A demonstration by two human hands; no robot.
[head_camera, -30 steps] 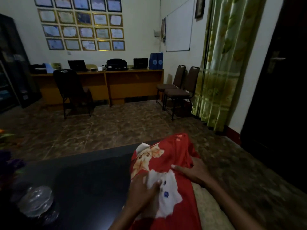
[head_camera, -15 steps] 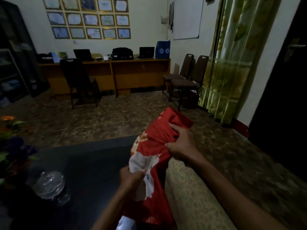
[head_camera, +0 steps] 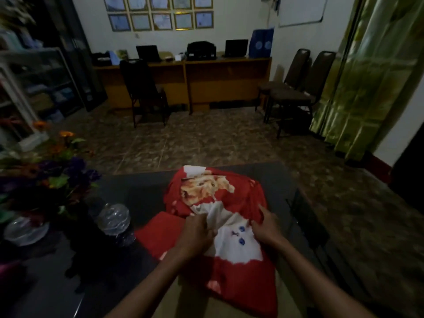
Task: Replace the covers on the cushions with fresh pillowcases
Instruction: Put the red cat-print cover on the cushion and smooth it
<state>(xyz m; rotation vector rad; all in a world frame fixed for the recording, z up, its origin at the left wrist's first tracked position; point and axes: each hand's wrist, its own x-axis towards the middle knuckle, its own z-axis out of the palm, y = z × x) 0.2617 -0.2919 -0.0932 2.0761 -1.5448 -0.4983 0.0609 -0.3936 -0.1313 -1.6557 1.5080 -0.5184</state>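
Observation:
A red pillowcase printed with an orange cat and a white cat covers most of a cushion lying on the dark table. The cushion's beige end shows at the bottom edge. My left hand pinches a fold of the white cat print near the middle. My right hand grips the red fabric at the cushion's right side. A second flat red piece of fabric lies on the table just left of my left hand.
A clear plastic bottle lies left of the cushion, with a bunch of flowers and a glass dish further left. Beyond the table are tiled floor, a wooden desk, chairs and a green curtain.
The cushion was held up on end with both hands bunching the red pillowcase; now it lies flat on the table and both hands are lower, on the cat print.

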